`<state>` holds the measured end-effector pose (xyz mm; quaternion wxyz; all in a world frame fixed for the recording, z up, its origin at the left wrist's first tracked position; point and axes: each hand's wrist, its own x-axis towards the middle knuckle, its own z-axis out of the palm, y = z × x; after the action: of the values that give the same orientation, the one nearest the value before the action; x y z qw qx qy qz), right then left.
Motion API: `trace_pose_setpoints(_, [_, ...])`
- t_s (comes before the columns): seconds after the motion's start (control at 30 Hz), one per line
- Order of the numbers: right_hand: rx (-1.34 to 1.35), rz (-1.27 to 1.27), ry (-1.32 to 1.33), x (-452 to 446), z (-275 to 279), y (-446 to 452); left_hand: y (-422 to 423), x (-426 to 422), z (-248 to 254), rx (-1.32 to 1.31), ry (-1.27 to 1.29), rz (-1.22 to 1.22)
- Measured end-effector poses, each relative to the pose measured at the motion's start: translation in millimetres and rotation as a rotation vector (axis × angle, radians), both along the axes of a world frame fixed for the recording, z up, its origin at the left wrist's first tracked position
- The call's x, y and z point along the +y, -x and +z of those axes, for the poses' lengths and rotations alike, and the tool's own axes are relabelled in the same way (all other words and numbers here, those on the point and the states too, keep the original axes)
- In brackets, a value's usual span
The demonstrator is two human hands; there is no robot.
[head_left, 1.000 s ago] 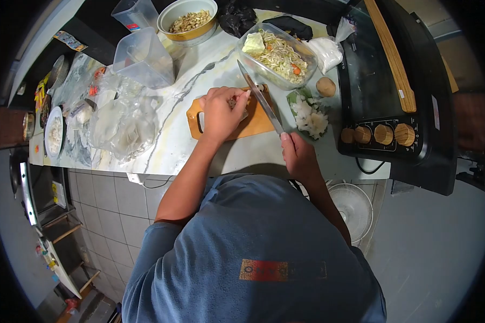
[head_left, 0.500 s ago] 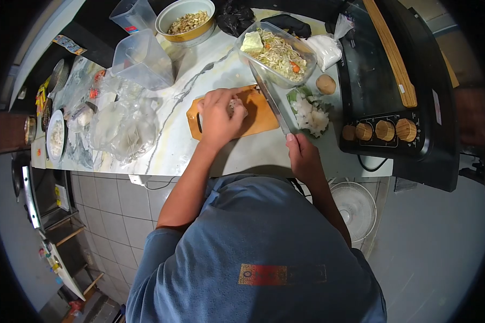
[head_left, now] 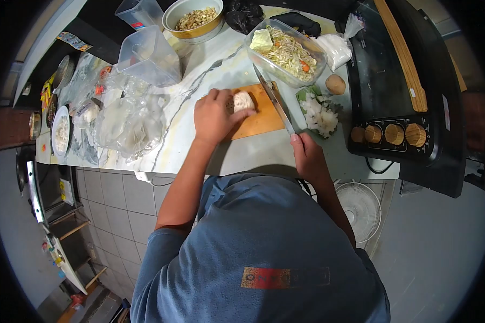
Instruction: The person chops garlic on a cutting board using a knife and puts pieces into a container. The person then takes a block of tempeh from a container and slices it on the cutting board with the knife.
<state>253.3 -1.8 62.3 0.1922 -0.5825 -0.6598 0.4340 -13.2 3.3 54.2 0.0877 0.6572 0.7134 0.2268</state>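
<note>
One pale chunk (head_left: 244, 101), now more exposed

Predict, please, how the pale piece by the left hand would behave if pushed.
The pale piece may roll or rock, as its outline looks rounded. It could slide, as the orange cutting board looks smooth.

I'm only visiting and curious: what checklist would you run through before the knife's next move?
1. Right hand closed on the knife: ok.
2. Pale piece on the cutting board: ok.
3. Left hand beside the piece, apart from the blade: ok.
4. Left hand's grip firm: cannot tell.
5. Blade touching the board: cannot tell.
6. White pile off the board: ok.
</note>
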Motion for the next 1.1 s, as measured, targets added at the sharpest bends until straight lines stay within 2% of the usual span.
trace_pose_setpoints(0.03, [0.005, 0.005, -0.011, 0.3, -2.5, -0.2, -2.5, 0.5, -2.3, 0.074, 0.028, 0.196])
trace_pose_setpoints(0.07, [0.010, 0.009, -0.023, 1.0, -4.8, -0.6, -1.6, -0.9, -10.7, 0.168, -0.074, 0.194])
trace_pose_setpoints(0.1, [0.008, 0.008, -0.021, 1.3, -7.3, -0.5, -3.8, -2.4, -5.9, 0.166, -0.072, 0.192])
trace_pose_setpoints(0.17, [-0.034, 0.027, -0.017, 0.7, -11.4, 1.2, -7.6, -7.3, 7.2, -0.017, 0.252, 0.249])
trace_pose_setpoints(0.2, [-0.035, 0.028, -0.013, -0.4, -10.7, 2.8, -6.7, -8.3, 10.1, -0.018, 0.256, 0.250])
trace_pose_setpoints(0.27, [-0.036, 0.055, 0.006, -1.2, -7.5, 9.2, -1.1, -9.7, 14.1, -0.254, 0.458, 0.292])
trace_pose_setpoints(0.3, [-0.035, 0.057, 0.007, -1.0, -6.9, 13.4, 3.9, -10.9, 6.5, -0.254, 0.458, 0.294])
trace_pose_setpoints(0.37, [-0.047, 0.074, 0.026, 1.2, -6.8, 22.6, 16.3, -11.7, -16.6, -0.231, -0.009, 0.165])
trace_pose_setpoints(0.4, [-0.050, 0.074, 0.029, 2.5, -8.1, 26.1, 19.6, -10.6, -13.0, -0.151, -0.093, 0.037])
trace_pose_setpoints(0.5, [-0.063, 0.157, -0.003, 1.9, -10.4, 37.5, 22.5, -4.9, -26.3, -0.248, -0.124, -0.067])
trace_pose_setpoints(0.53, [-0.085, 0.174, 0.041, 2.5, -6.5, 42.7, 21.8, -4.9, -28.6, -0.302, -0.065, -0.041])
trace_pose_setpoints(0.7, [-0.065, 0.180, 0.173, -0.3, -14.8, 41.7, 3.9, -20.3, -26.3, -0.221, -0.108, -0.015])
trace_pose_setpoints(0.83, [-0.066, 0.176, 0.124, -0.5, -15.0, 40.4, -17.3, -30.6, -40.4, -0.267, -0.166, 0.090])
trace_pose_setpoints(0.97, [-0.058, 0.117, -0.050, -0.1, -7.6, 43.6, -15.1, -32.5, -37.5, -0.300, -0.198, 0.046])
trace_pose_setpoints(1.1, [0.051, 0.106, 0.027, 0.7, 7.4, 49.3, -9.3, -35.0, -39.7, -0.349, -0.232, 0.020])
